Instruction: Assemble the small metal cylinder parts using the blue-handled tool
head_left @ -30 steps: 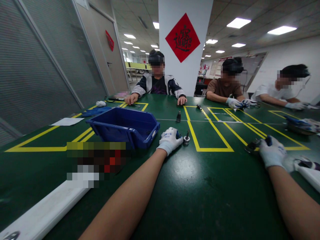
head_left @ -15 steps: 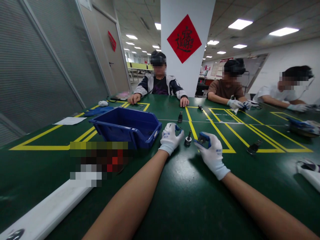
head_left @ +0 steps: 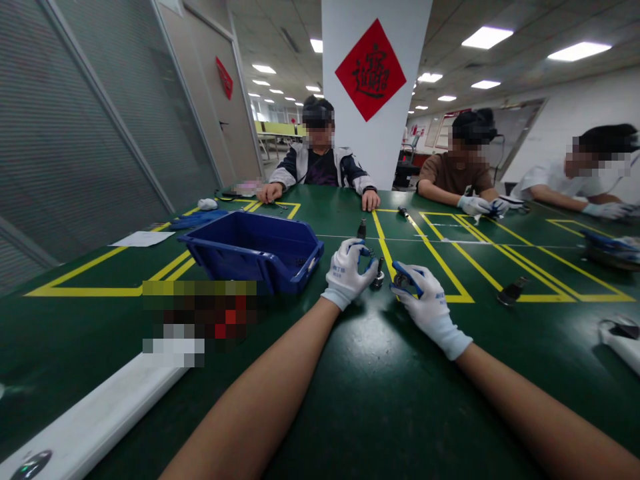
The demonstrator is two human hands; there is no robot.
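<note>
Both my hands wear white gloves with blue fingertips. My left hand (head_left: 349,272) is curled beside a small metal part with an upright stem (head_left: 379,275) that stands on the green table (head_left: 350,400), its fingertips close to the stem. My right hand (head_left: 423,301) is pinched on a small round metal piece (head_left: 400,281) just right of that part. A blue plastic bin (head_left: 253,250) sits left of my left hand.
A dark metal part (head_left: 511,292) lies in the yellow-taped box to the right, and another small part (head_left: 361,230) stands farther back. Three people sit across the table, two with gloved hands. A white strip (head_left: 95,420) lies at the near left, paper (head_left: 141,238) at the far left.
My right hand came in from the far right, leaving the dark part there, and now pinches a small round piece beside the upright part. My left hand has lifted and curled toward the stem.
</note>
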